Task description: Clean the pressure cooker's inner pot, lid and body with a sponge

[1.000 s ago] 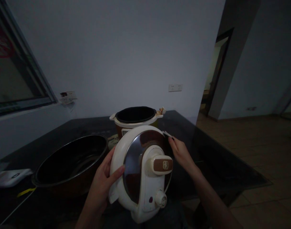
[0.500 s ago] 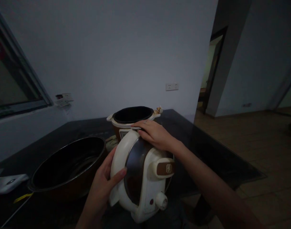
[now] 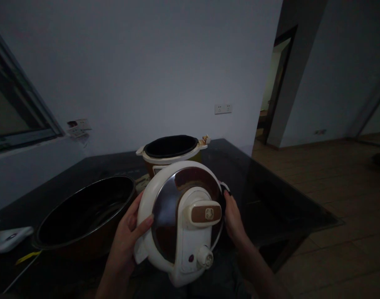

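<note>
A round white cooker lid [image 3: 180,220] with a shiny metal face, a brown handle and a small knob stands on edge in front of me, its top facing me. My left hand [image 3: 129,234] grips its left rim, thumb across the front. My right hand [image 3: 232,216] holds the right rim, fingers curled behind it. Behind the lid stands the open cooker base [image 3: 171,151], white-rimmed with a dark inside. A large dark inner pot [image 3: 84,216] sits to the left on the black table [image 3: 271,195].
A white flat object [image 3: 8,239] and a yellow strip [image 3: 26,257] lie at the table's left edge. Wall sockets sit on the white wall behind. A window is at the left; a doorway and wooden floor lie to the right.
My right hand has come off the top of the lid and now grips its right rim. The lid has turned to face me more squarely.
</note>
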`<move>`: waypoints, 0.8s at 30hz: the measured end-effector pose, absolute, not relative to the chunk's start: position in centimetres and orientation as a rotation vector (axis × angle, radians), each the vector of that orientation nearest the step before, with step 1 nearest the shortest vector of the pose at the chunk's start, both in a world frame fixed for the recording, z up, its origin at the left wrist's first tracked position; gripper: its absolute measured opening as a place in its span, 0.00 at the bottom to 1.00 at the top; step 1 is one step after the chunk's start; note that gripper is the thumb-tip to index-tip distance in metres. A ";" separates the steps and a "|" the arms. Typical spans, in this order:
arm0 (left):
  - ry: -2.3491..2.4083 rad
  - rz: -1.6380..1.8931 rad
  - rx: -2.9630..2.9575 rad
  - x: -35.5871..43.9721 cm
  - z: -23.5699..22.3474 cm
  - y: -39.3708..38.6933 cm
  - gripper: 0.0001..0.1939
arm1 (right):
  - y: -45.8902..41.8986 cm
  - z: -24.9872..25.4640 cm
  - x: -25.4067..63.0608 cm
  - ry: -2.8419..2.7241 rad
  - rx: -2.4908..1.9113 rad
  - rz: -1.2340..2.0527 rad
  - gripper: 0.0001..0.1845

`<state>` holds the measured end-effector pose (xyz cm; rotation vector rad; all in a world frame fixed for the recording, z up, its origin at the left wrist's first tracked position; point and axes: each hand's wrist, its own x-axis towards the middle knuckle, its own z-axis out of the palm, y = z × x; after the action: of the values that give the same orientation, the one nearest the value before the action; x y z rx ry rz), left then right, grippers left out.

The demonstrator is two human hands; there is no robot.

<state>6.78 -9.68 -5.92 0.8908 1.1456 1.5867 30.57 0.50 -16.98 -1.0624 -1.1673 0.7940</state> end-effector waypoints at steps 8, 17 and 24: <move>1.139 1.590 0.833 5.8 -7.2 -9.5 0.47 | -4.0 -17.6 27.3 -1.125 -0.985 0.684 0.28; 1.110 1.608 0.858 5.5 -7.8 -9.3 0.45 | 2.5 -9.2 30.1 -1.874 -0.550 0.532 0.24; 1.038 1.611 0.834 4.9 -9.5 -8.7 0.42 | 4.4 -3.6 28.0 -2.319 -0.251 0.450 0.21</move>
<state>4.95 -8.74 -9.50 0.8339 1.0383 1.6112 28.00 4.43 -3.57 -0.2511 -2.3192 0.4497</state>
